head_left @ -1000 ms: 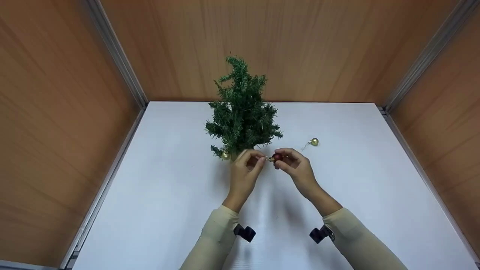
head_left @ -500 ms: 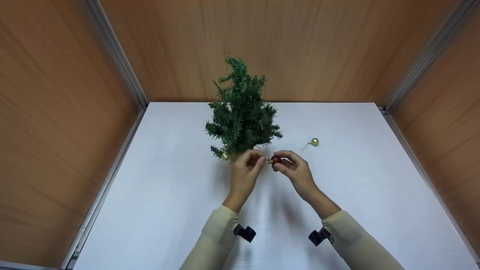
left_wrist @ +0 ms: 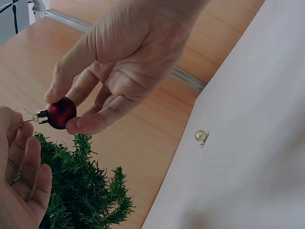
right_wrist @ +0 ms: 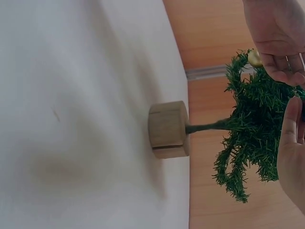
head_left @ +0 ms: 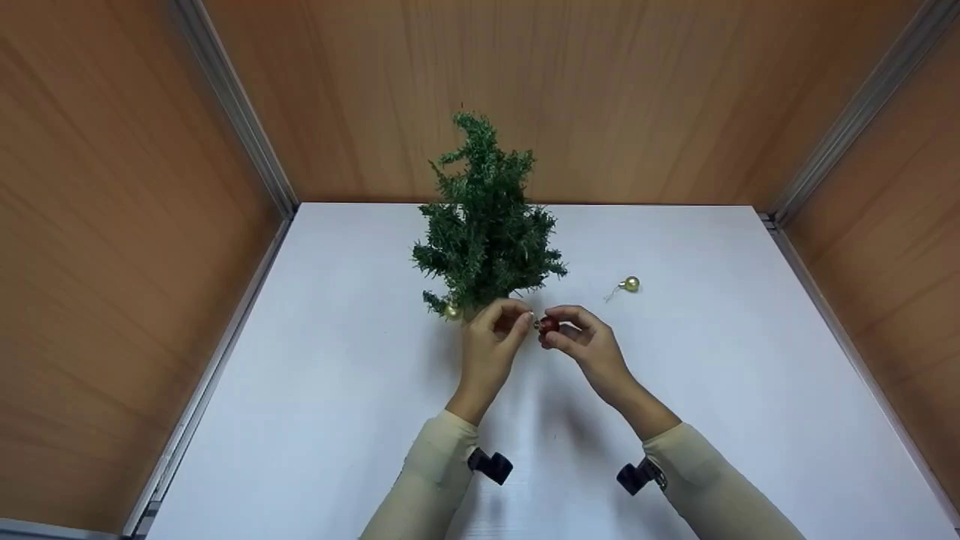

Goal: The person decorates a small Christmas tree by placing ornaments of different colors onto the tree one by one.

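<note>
In the head view, the green tree [head_left: 487,225] has its wooden base [right_wrist: 167,130] mostly hidden behind the left hand [head_left: 489,341]. Before the tree, the right hand [head_left: 591,346] pinches a partly covered red bauble [left_wrist: 61,113], while the left hand pinches its thread [left_wrist: 27,121], too fine to trace fully.

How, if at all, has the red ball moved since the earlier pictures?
Yes, slightly: in the head view, the red ball, held by the right hand, sits further left and lower, judged against the gold ball lying on the table.
</note>
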Motion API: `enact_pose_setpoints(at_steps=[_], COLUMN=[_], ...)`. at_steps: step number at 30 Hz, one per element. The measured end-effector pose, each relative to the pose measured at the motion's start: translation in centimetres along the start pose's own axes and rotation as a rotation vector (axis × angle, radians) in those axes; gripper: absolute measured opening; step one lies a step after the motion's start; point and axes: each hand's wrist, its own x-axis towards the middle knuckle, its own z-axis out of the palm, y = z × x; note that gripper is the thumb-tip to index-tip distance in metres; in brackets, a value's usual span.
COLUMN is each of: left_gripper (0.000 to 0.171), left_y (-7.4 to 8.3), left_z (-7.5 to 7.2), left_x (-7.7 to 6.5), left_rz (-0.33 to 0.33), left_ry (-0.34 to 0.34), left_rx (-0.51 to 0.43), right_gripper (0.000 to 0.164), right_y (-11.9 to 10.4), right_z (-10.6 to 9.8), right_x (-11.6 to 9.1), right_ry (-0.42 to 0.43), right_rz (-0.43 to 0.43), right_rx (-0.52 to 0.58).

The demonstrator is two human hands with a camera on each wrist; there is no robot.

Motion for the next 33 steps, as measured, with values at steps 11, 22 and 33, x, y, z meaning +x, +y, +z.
enact_pose_setpoints(at_steps=[11, 22, 33], left_gripper=[0.009, 0.007, 0.006], left_y=[3.3, 0.3, 3.1], left_z=[-0.5, 0.0, -0.2], left_x=[0.1, 0.0, -0.2], left_rz=[-0.039, -0.039, -0.063], left_ry=[-0.015, -0.023, -0.022], left_rx=[-0.018, -0.043, -0.006], right_gripper=[0.042, 0.040, 0.033], right_y=[0.3, 0.6, -0.5], right_z=[0.3, 0.1, 0.5], right_x=[-0.2, -0.3, 0.0], right_ry=[-0.045, -0.084, 0.064], right_rz=[0.009, 0.029, 0.000], right_rx=[0.015, 0.000, -0.089])
